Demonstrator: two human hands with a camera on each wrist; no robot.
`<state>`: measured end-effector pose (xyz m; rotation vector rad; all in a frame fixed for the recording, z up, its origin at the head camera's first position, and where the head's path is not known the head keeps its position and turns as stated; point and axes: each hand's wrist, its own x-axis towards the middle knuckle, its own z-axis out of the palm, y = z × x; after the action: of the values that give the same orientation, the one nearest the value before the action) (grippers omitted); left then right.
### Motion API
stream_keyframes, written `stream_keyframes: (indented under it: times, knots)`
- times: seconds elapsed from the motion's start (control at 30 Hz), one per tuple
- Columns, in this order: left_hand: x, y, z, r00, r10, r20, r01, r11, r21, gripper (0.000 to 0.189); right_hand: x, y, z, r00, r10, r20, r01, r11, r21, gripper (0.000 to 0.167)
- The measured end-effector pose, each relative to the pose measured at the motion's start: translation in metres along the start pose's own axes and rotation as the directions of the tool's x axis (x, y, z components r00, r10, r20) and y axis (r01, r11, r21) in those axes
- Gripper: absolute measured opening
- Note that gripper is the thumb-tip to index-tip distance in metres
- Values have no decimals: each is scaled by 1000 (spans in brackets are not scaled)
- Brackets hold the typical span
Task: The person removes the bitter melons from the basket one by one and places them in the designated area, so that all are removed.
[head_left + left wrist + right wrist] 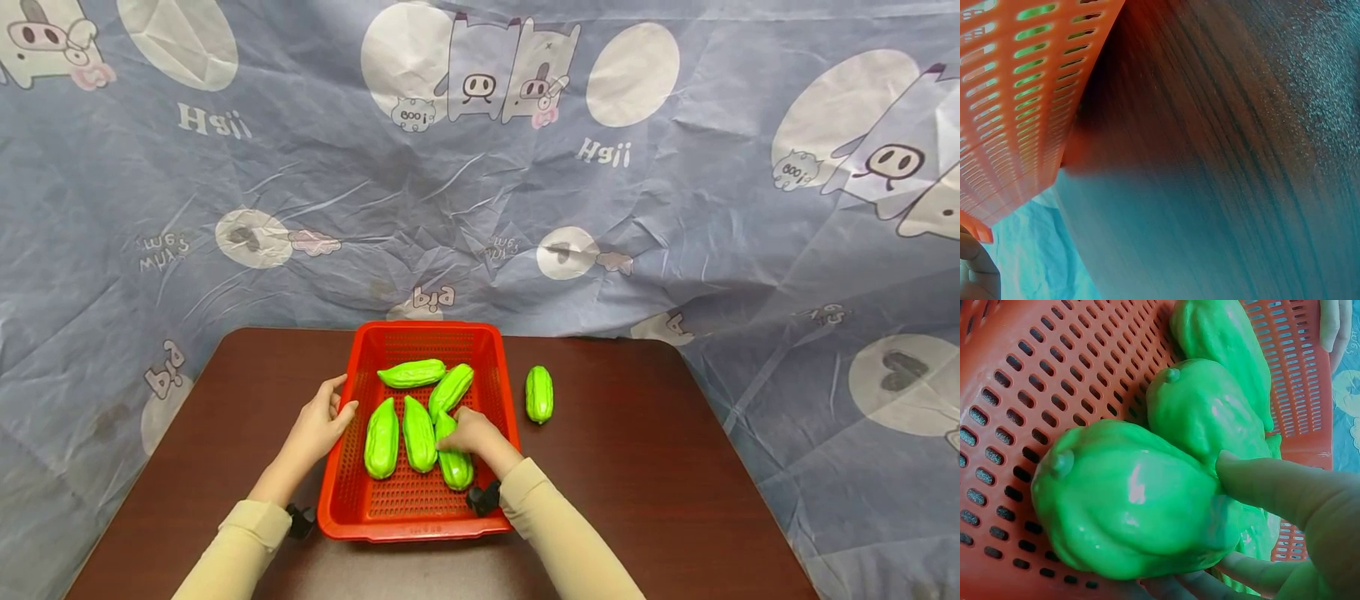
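My right hand (476, 435) grips a green bitter melon (1129, 500) in the red plastic basket (416, 529). Its thumb (1260, 481) lies along one side, and the other fingers reach under the opposite side, partly hidden. At the basket's left rim, my left hand (318, 425) holds on with its thumb over the edge; only a bit of that hand shows in the left wrist view. Close beside the gripped melon lie a second bitter melon (419, 437) and another bitter melon (452, 388) farther back. More lie at the left (382, 440) and the back (412, 373).
Right of the basket, a single bitter melon (538, 394) lies on the dark wooden table (637, 467). The basket has slotted walls and stands near the middle of the table. Behind hangs a blue-grey printed cloth (450, 183), close to the table's far edge.
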<state>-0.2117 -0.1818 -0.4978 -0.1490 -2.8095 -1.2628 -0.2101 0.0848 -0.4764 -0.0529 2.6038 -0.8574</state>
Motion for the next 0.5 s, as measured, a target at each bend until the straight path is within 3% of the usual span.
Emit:
stream_keyframes:
  times: [0.27,0.5]
  knots:
    - [-1,1,0,1000,-3,1,3,1000,-3,57,-2,0,-5,1000,6,-2,-6,1000,25,49]
    - [-1,0,0,1000,-6,3,6,1000,-3,56,-4,-6,-18,999,-13,-45,15,999,37,62]
